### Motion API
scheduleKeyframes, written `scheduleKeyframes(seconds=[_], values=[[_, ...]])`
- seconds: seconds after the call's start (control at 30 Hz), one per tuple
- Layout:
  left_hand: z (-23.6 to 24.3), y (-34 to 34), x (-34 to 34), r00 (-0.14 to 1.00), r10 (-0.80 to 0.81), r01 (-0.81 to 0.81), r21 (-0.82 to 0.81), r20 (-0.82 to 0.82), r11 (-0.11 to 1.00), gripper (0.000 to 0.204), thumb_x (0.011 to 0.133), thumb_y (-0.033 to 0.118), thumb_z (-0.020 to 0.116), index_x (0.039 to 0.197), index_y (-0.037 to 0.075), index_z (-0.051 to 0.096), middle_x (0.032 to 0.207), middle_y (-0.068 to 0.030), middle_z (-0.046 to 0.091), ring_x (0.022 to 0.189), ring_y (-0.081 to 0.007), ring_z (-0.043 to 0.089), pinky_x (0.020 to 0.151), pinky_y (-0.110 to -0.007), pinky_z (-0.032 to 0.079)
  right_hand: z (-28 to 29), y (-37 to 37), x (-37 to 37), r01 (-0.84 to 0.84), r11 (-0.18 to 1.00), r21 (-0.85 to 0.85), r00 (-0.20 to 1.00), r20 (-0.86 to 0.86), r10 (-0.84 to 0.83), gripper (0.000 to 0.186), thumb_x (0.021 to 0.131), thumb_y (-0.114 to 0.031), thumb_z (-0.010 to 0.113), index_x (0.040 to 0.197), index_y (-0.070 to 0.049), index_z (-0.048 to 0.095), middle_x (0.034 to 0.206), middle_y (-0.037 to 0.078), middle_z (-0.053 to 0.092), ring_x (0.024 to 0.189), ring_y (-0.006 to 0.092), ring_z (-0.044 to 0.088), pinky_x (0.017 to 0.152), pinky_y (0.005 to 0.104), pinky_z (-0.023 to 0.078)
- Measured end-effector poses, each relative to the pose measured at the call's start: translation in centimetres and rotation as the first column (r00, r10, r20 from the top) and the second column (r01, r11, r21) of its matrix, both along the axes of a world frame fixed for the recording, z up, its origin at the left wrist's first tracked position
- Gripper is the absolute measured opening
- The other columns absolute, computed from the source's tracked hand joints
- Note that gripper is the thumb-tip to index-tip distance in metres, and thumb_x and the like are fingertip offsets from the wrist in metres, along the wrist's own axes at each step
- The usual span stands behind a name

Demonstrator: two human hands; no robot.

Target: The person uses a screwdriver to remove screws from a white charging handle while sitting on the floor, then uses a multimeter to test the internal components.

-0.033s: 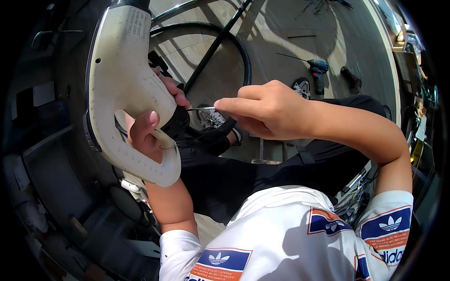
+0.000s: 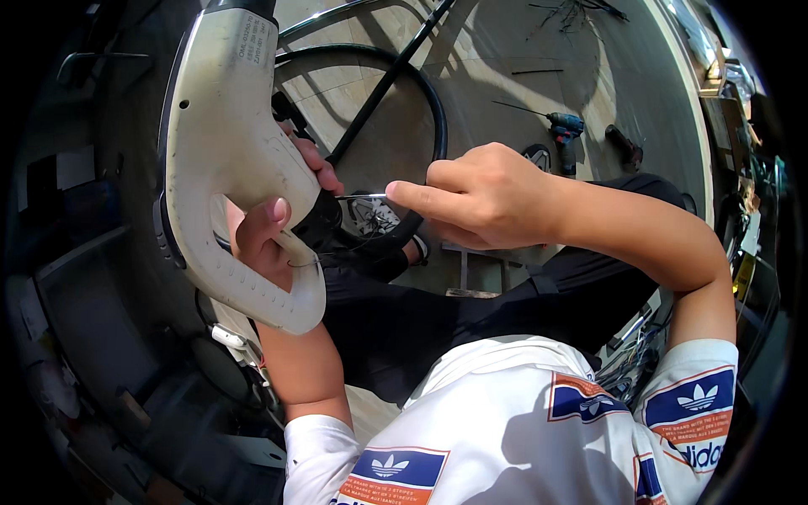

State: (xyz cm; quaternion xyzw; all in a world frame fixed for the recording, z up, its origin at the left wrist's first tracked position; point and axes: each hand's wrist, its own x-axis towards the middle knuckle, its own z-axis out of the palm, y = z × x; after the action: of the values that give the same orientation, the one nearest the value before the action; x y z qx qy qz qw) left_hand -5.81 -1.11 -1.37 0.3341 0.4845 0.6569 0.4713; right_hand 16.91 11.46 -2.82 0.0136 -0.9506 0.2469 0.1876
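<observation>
A cream-white charging gun (image 2: 223, 126) with a loop handle tilts upright at the left, its black end at the top. My left hand (image 2: 269, 240) passes through the loop and wraps round the gun, thumb showing in the opening and fingertips on the far side. My right hand (image 2: 475, 198) pinches a slim metal tool (image 2: 362, 197). The tool's tip reaches the black part (image 2: 318, 217) of the gun, close to my left fingertips. Exactly what the tip touches is hidden. Thin dark wires (image 2: 307, 261) stick out by the handle's lower end.
A thick black cable (image 2: 438, 101) curves over the tiled floor behind my hands. A blue drill (image 2: 566, 135) with a long bit and a second dark power tool (image 2: 624, 145) lie at right. Wire scraps (image 2: 581, 13) are scattered farther off. Tangled wires (image 2: 624, 370) lie beside my right hip.
The view has shifted slightly, so the gun sits a little farther right and the floor tools a little farther left. Both hands keep their grips.
</observation>
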Motion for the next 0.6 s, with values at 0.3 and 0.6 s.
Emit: scheduleKeyframes(seconds=[0.3, 0.6], values=[[0.8, -0.1, 0.6, 0.993, 0.115, -0.115, -0.018, 0.017, 0.993, 0.075, 0.069, 0.039, 0.071, 0.123, -0.007, 0.049, 0.094, -0.0170, 0.061, 0.080, -0.0247, 0.063, 0.071, -0.036, 0.053, 1.3, -0.5, -1.0, 0.052, 0.992, -0.118, 0.994, 0.103, -0.040, 0.036, 0.084, -0.005, 0.069, 0.120, -0.010, 0.068, 0.069, 0.006, 0.059, 0.056, 0.0238, 0.061, 0.051, 0.0337, 0.050], [0.9, 0.2, -0.4, 0.996, 0.050, -0.049, -0.020, 0.071, 0.999, 0.069, 0.069, 0.033, 0.075, 0.122, -0.005, 0.051, 0.095, -0.0160, 0.062, 0.081, -0.0242, 0.065, 0.072, -0.034, 0.054, 1.2, -0.6, -1.7, 0.144, 0.903, -0.406, 0.983, 0.164, -0.084, 0.040, 0.082, -0.001, 0.070, 0.121, -0.010, 0.067, 0.071, 0.004, 0.059, 0.060, 0.0227, 0.061, 0.055, 0.0351, 0.050]])
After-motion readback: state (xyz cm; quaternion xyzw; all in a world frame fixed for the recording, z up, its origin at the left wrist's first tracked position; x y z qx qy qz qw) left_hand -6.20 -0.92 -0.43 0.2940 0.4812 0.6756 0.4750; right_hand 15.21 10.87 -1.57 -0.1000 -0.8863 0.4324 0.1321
